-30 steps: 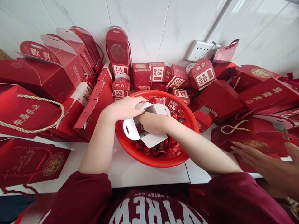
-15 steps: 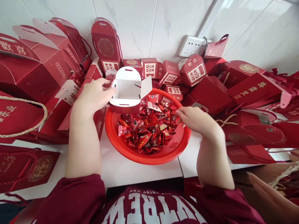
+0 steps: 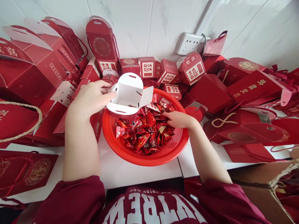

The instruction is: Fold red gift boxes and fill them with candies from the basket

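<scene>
My left hand point(image 3: 90, 98) grips the left side of a small red gift box point(image 3: 130, 81) with a white inside. Its top is open, a side flap sticks out to the right, and no candy shows inside. The box is held tilted over the rear left of a red plastic basket point(image 3: 145, 161). Red-wrapped candies point(image 3: 142, 138) are heaped in that basket. My right hand point(image 3: 179, 119) reaches over the basket's right rim, its fingers curled down at the candies. The fingertips are partly hidden, so what they hold, if anything, does not show.
Small red boxes point(image 3: 146, 69) line the tiled wall behind the basket. Larger red gift boxes crowd the left point(image 3: 30, 71) and right point(image 3: 257, 88). A white power strip point(image 3: 188, 43) leans at the wall. A cardboard box point(image 3: 261, 189) stands at the lower right.
My right hand has moved left and into the basket, onto the candies. The gift box in my left hand has lowered slightly. Another person's hand at the lower right has left view.
</scene>
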A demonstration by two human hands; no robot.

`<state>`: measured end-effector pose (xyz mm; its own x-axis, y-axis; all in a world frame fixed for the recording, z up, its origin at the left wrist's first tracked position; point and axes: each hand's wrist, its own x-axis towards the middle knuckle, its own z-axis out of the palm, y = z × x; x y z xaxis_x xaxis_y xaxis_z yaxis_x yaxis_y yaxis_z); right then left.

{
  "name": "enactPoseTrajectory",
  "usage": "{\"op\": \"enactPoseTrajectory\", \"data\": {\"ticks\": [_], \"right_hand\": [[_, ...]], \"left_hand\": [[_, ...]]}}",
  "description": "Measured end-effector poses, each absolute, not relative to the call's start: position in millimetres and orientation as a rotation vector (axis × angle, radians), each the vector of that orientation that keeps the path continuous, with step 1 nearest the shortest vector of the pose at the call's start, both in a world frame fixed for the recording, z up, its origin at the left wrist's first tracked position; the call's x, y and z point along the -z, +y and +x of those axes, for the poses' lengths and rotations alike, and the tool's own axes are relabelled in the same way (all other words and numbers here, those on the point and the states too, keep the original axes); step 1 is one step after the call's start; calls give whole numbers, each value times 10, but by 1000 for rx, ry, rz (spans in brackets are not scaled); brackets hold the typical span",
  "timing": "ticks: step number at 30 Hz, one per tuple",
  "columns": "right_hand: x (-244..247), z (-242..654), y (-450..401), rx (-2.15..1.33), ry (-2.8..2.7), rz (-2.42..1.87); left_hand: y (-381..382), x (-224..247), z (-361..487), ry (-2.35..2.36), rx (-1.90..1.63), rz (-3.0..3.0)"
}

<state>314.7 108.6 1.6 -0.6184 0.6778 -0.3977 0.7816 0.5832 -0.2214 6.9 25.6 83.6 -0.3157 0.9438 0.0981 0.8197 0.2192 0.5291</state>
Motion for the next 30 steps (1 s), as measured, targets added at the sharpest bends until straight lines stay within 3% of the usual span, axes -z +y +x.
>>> {"op": "enactPoseTrajectory", "data": {"ticks": [2, 7, 9, 13, 17, 23, 27, 30], "right_hand": [[-69, 3192, 1057, 714, 2589, 1115], [-57, 3250, 1043, 1740, 2431, 627], [-12, 3252, 1056, 1847, 2404, 650], [35, 3240, 1034, 1791, 2553, 799], [-43, 3221, 860, 1487, 2877, 937], [-145, 3088, 528, 1149, 2835, 253], [-112, 2963, 408, 1059, 2836, 247], [-116, 2918, 353, 1207, 2781, 196]], "left_hand": [[257, -837, 73, 2245, -726, 1679], [239, -838, 74, 2220, -718, 1714], [233, -839, 82, 2218, -715, 1733], [240, -844, 102, 2231, -685, 1751], [243, -857, 105, 2244, -639, 1748], [207, -871, 101, 2209, -661, 1750], [189, -880, 102, 2191, -634, 1818], [197, -878, 96, 2168, -612, 1836]]}}
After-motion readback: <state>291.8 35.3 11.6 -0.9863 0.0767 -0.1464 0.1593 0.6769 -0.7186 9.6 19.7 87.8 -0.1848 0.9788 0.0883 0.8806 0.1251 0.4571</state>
